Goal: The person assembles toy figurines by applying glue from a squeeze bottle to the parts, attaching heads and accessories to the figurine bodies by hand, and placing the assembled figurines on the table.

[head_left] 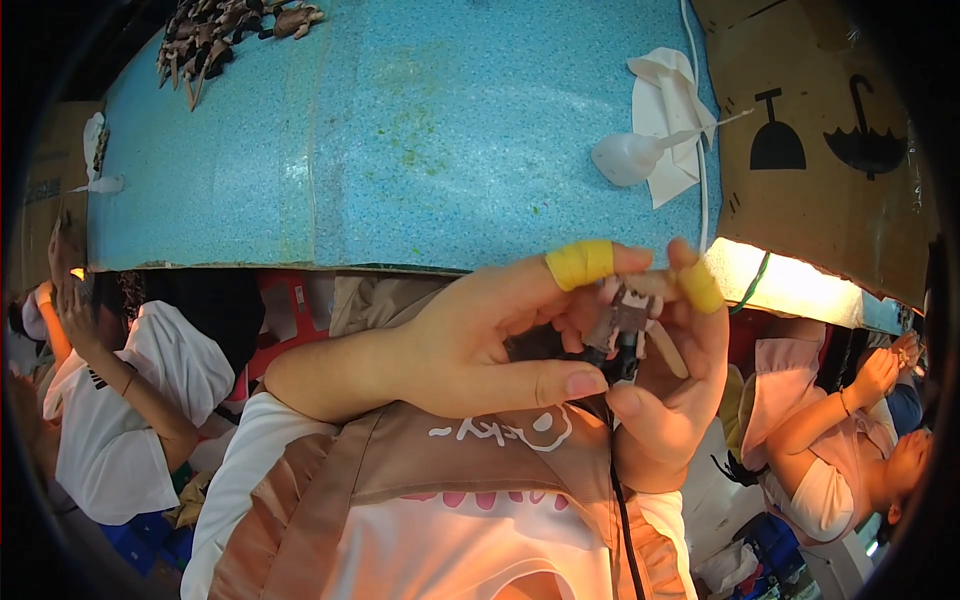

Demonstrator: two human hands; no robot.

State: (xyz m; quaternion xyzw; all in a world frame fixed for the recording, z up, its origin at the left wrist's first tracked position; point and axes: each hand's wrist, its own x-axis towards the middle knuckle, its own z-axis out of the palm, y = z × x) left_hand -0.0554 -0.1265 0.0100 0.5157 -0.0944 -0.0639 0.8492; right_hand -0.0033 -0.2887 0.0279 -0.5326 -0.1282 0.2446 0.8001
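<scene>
Just in front of my chest, beyond the table's near edge, both hands meet around a small toy figure (630, 318) with a brown body, pinkish parts and black lower parts. My left hand (470, 345) grips it from the left, thumb low and index finger above. My right hand (675, 390) curls round its right side, fingertips against it. Yellow tape wraps one finger of each hand. A thin tan piece (667, 350) sticks out beside the figure in the right hand; whether it is attached, I cannot tell. Fingers hide part of the figure.
A blue speckled table (450, 130) stretches ahead. Similar brown figures (215, 40) lie heaped at its far left. A white dropper bottle (625, 160) rests on white paper (665, 75) beside a white cable. Cardboard boxes (810, 210) stand right and left. People sit on both sides.
</scene>
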